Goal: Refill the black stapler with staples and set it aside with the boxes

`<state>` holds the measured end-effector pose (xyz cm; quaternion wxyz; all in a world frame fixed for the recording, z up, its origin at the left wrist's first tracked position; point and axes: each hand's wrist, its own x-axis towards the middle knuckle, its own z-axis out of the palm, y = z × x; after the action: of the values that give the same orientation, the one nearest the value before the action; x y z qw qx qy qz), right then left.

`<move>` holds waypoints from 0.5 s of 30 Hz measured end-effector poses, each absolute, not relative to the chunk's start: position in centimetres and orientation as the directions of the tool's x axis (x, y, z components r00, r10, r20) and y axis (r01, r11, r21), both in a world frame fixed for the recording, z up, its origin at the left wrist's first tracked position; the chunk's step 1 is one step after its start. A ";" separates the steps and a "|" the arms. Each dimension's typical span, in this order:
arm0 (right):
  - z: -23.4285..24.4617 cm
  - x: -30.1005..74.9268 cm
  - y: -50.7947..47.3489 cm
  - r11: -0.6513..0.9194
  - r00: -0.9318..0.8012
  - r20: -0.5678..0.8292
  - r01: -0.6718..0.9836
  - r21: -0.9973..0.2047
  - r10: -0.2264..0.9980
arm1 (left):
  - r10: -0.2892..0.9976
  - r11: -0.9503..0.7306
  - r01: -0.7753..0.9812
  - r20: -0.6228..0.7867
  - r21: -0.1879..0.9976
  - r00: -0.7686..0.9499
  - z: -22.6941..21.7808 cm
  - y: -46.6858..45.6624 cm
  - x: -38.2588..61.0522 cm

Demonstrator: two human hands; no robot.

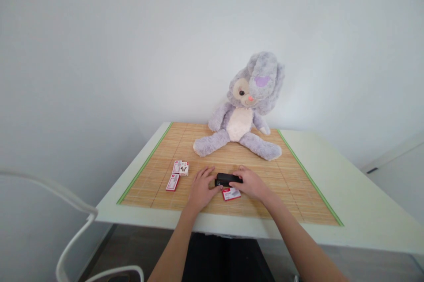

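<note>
A black stapler (225, 179) lies across the bamboo mat in front of me. My right hand (250, 182) is closed around its right end, thumb at the near side and fingers at the far side. My left hand (201, 188) rests on the mat to the left, fingers spread, with the thumb tip close to the stapler's left end; whether it touches cannot be made out. Just nearer than the stapler lies a small red and white box (231, 194), partly covered by my right hand. Left of my left hand are a red and white box (172, 182), a similar box (177, 166) and a white box with a dark picture (184, 169).
A grey plush rabbit (240, 125) sits at the back of the bamboo mat (265, 204), legs spread, against the wall. The mat with green edges lies on a white table (361, 211). A white cable (76, 204) hangs at the left, in front of the table corner.
</note>
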<state>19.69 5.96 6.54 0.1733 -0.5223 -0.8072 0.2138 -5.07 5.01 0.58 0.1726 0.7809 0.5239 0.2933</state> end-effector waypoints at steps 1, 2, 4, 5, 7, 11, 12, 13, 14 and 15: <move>6.0 20.6 5.8 0.334 -0.360 0.059 0.773 -0.539 0.931 | 0.920 -0.390 0.718 0.284 0.577 0.271 0.6 5.0 -5.0; 5.4 21.4 5.5 0.308 -0.325 0.071 0.773 -0.555 0.943 | 0.919 -0.389 0.718 0.293 0.577 0.262 0.6 4.9 -4.9; 4.2 22.8 5.0 0.262 -0.246 0.109 0.770 -0.581 0.963 | 0.918 -0.388 0.718 0.314 0.579 0.242 0.5 4.8 -4.8; 3.6 23.4 4.6 0.239 -0.200 0.131 0.771 -0.590 0.971 | 0.917 -0.388 0.718 0.323 0.579 0.235 0.5 4.7 -4.8; 2.5 24.0 3.8 0.181 -0.095 0.173 0.779 -0.601 0.980 | 0.914 -0.391 0.717 0.336 0.577 0.229 0.6 4.5 -4.8; 0.9 23.8 2.3 0.083 0.078 0.223 0.771 -0.631 0.972 | 0.910 -0.401 0.716 0.335 0.571 0.242 1.2 3.5 -4.5; 0.7 23.6 2.0 0.075 0.098 0.232 0.767 -0.637 0.968 | 0.910 -0.404 0.717 0.330 0.567 0.251 1.5 3.0 -4.3; 0.7 23.4 1.7 0.076 0.107 0.241 0.763 -0.641 0.965 | 0.909 -0.408 0.719 0.323 0.563 0.263 1.7 2.6 -4.1; 0.6 23.1 1.5 0.083 0.108 0.252 0.760 -0.644 0.962 | 0.907 -0.415 0.720 0.316 0.557 0.278 2.0 2.1 -3.9; 0.7 23.0 1.4 0.091 0.106 0.260 0.758 -0.646 0.960 | 0.904 -0.423 0.720 0.310 0.550 0.295 2.2 1.6 -3.6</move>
<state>22.97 1.36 0.68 0.3465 -0.6580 -0.6525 0.1458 -3.57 1.63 2.21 0.1551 0.7896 0.5141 0.2971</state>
